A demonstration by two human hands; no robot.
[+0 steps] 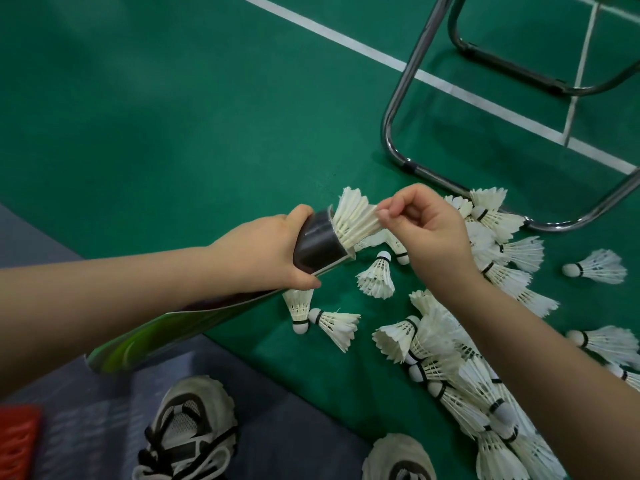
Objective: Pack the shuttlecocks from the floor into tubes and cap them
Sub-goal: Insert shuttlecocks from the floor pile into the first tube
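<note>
My left hand grips a long tube near its open black end; the tube's green and white body runs back under my forearm. White feathers of a shuttlecock stick out of the tube's mouth. My right hand pinches those feathers between thumb and fingers. Several loose white shuttlecocks with black bands lie on the green floor below and right of my hands, and a dense pile of them runs under my right forearm.
Chrome chair legs stand on the floor at the upper right, close to the shuttlecocks. White court lines cross the green mat. Two white and black shoes are at the bottom, on a grey-blue floor strip. A red object sits at the bottom left corner.
</note>
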